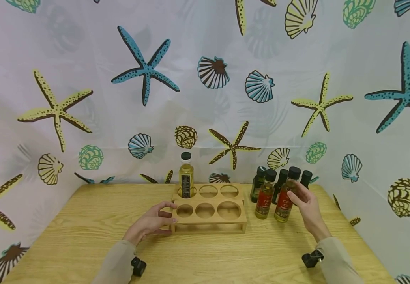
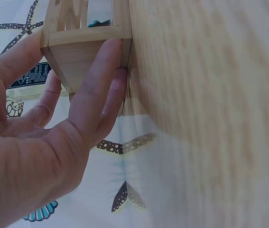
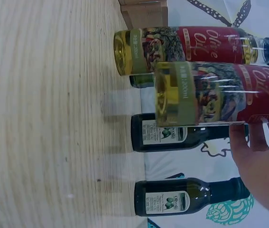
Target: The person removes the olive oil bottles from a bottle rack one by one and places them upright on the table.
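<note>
My left hand [image 1: 149, 221] holds the left end of a two-tier wooden bottle rack [image 1: 210, 222], its fingers spread round the end panel in the left wrist view. My right hand [image 1: 306, 203] grips the upper part of a red-labelled olive oil bottle [image 1: 283, 205]. In the right wrist view that bottle's base hangs off the tabletop. Close beside it stands a second red-labelled olive oil bottle [image 1: 264, 197]. One yellow oil bottle [image 1: 186, 175] with a dark cap occupies the back-left hole of the rack; the other round holes have no bottles.
Behind the red-labelled bottles stand small dark green bottles [image 3: 172, 197], with pale labels on those seen from the right wrist. The wooden table [image 1: 205, 256] backs onto a white curtain [image 1: 197, 110] printed with shells and starfish.
</note>
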A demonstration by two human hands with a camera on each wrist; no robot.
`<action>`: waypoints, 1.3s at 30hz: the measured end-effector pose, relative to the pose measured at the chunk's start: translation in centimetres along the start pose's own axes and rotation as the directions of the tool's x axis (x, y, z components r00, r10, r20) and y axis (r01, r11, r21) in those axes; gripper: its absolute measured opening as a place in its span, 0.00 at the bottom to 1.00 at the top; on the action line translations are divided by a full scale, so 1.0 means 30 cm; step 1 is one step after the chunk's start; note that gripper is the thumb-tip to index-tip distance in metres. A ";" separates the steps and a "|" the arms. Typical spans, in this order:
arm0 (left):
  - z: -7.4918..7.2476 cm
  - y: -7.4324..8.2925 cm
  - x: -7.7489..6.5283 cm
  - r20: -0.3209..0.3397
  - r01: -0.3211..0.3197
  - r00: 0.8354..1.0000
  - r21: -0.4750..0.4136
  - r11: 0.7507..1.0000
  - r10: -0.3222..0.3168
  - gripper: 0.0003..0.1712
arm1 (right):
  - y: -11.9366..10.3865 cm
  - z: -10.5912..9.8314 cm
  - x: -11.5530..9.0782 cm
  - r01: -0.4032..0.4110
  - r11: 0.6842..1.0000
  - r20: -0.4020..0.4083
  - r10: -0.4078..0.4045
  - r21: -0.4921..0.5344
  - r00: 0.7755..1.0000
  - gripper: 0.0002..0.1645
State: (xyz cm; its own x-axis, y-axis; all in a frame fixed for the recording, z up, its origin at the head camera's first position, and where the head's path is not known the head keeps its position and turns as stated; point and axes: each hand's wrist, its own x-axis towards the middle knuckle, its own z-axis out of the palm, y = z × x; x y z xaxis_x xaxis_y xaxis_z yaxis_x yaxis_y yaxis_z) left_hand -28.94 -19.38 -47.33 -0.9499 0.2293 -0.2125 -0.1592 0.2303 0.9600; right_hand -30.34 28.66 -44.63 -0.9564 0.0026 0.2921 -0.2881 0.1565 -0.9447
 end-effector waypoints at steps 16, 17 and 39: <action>0.004 -0.003 0.006 -0.019 0.006 1.000 -0.001 1.000 -0.006 0.30 | 0.042 -0.031 0.020 -0.089 0.995 0.058 0.092 -0.054 0.994 0.39; 0.004 -0.002 0.006 -0.019 0.007 1.000 -0.001 1.000 -0.007 0.30 | 0.046 -0.032 0.021 -0.086 0.995 0.063 0.090 -0.055 0.994 0.39; -0.002 0.000 0.004 -0.011 0.008 1.000 0.000 1.000 -0.008 0.30 | 0.068 -0.104 0.063 -0.105 0.984 0.215 0.135 -0.146 0.967 0.43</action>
State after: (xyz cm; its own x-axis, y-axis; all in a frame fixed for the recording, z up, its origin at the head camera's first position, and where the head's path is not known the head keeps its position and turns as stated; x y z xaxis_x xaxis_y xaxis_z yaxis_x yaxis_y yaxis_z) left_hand -29.07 -19.41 -47.35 -0.9515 0.2167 -0.2183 -0.1671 0.2317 0.9583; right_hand -32.58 32.06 -45.54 -0.9743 -0.1887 0.1228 -0.1758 0.2975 -0.9384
